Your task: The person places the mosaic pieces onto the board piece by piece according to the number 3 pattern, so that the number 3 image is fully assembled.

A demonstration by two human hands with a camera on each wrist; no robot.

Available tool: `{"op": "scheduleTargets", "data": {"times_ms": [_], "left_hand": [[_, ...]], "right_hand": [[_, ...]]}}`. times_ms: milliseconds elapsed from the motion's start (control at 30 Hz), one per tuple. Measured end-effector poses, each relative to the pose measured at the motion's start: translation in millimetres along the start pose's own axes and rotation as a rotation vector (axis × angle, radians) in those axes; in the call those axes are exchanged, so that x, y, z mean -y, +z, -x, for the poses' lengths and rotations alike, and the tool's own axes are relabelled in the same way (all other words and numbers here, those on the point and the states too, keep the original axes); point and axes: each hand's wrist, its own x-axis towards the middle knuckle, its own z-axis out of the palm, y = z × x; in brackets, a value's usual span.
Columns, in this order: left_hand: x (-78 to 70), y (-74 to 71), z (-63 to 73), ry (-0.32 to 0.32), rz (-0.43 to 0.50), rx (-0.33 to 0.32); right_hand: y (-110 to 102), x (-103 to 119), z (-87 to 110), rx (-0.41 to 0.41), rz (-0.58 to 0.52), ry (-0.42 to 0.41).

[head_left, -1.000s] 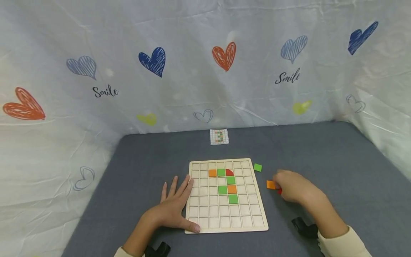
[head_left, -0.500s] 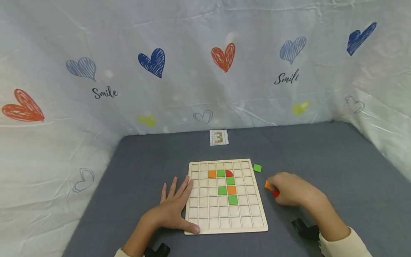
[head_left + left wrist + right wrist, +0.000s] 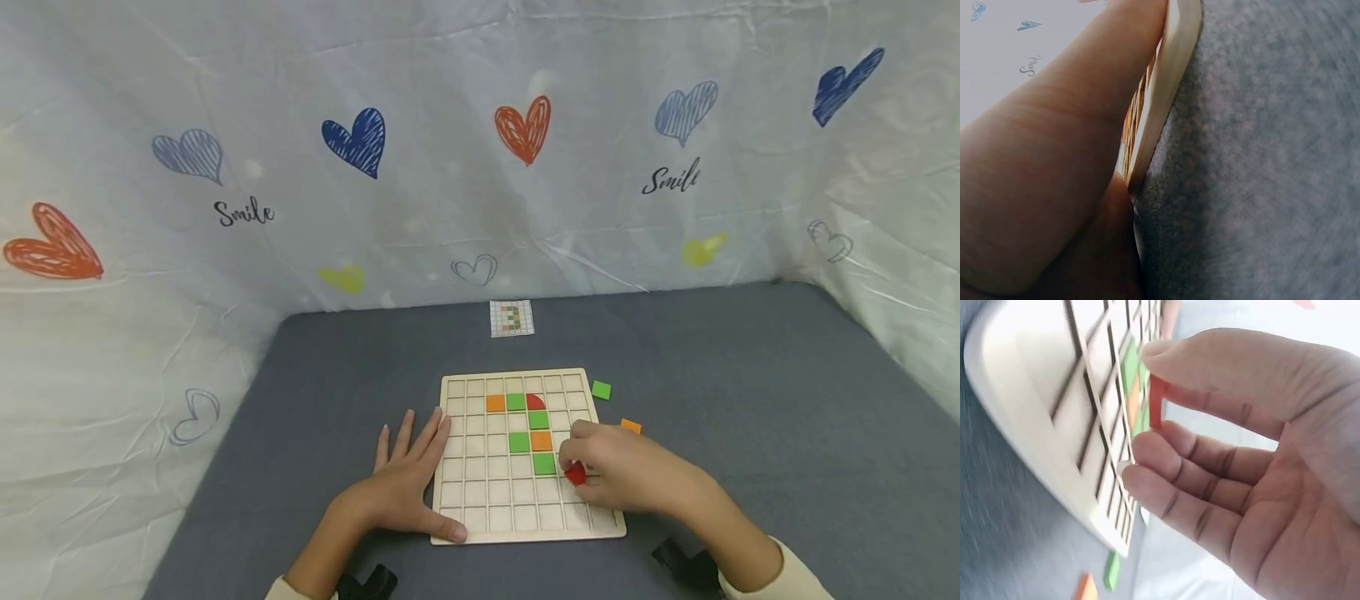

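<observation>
A pale wooden grid board (image 3: 487,493) lies on the dark cloth, with green, orange and red tiles set in several of its cells. My left hand (image 3: 405,492) spreads its fingers over the board's left edge, the thumb at the near left corner. Between thumb and fingers my right hand (image 3: 630,468) pinches a red tile (image 3: 575,473) over the right part of the board, right of the lowest green tile (image 3: 543,464). The right wrist view shows this red tile (image 3: 1156,402) edge-on between the fingertips. In the left wrist view, my left hand (image 3: 1054,137) covers most of the board.
A loose green tile (image 3: 602,390) and a loose orange tile (image 3: 631,426) lie right of the board. Behind it sits a small printed card (image 3: 512,318) with a coloured grid pattern. A white curtain (image 3: 427,208) with hearts hangs behind the table (image 3: 375,358).
My right hand has picked up the red tile from beside the orange one and carried it left over the board. The left hand has stayed in place.
</observation>
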Motion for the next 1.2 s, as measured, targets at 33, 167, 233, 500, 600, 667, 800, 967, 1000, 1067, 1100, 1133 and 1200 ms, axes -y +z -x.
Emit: {"op": "scheduleTargets", "data": {"times_ms": [33,167,233,500,600,667,800,967,1000,1067,1100,1133,1200], "left_hand": [[-0.1,-0.1,0.0,0.0,-0.001,0.0],[-0.2,-0.4,0.1,-0.002,-0.003,-0.001],[-0.3,-0.6,0.3,-0.002,-0.002,0.0],[-2.2,-1.9,0.4,-0.005,-0.004,0.006],[-2.2,-2.2,0.0,-0.009,-0.015,0.004],[-1.7,-2.3,-0.3,-0.01,-0.018,0.003],[-0.3,-1.8,-0.8,-0.008,-0.023,0.001],[0.8,-1.0,-0.7,-0.006,-0.016,0.001],[0.8,-0.9,-0.7,-0.006,-0.012,0.002],[0.6,-0.7,-0.8,-0.006,-0.005,0.001],[0.4,-0.6,-0.8,-0.006,-0.004,0.001],[0.2,-0.5,-0.8,-0.006,-0.003,0.002],[-0.1,-0.3,-0.3,-0.009,-0.004,0.004]], "right_hand": [[2.9,2.4,-1.4,-0.001,0.004,-0.012],[15.8,8.8,-7.3,-0.017,0.019,-0.075],[22.4,10.9,-9.6,-0.034,0.035,-0.097],[36.2,13.6,-12.8,-0.075,0.092,-0.103],[36.4,13.8,-13.3,-0.091,0.106,-0.121],[36.0,14.1,-13.5,-0.097,0.112,-0.138],[35.1,15.3,-13.9,-0.095,0.126,-0.161],[31.4,12.3,-13.8,-0.072,0.12,-0.192],[29.1,9.5,-13.5,-0.068,0.104,-0.19],[23.1,0.4,-12.2,-0.086,0.087,-0.172],[19.6,-5.7,-11.2,-0.109,0.086,-0.15],[16.3,-12.6,-10.0,-0.144,0.091,-0.12],[11.0,-28.4,-7.2,-0.238,0.136,-0.05]]}}
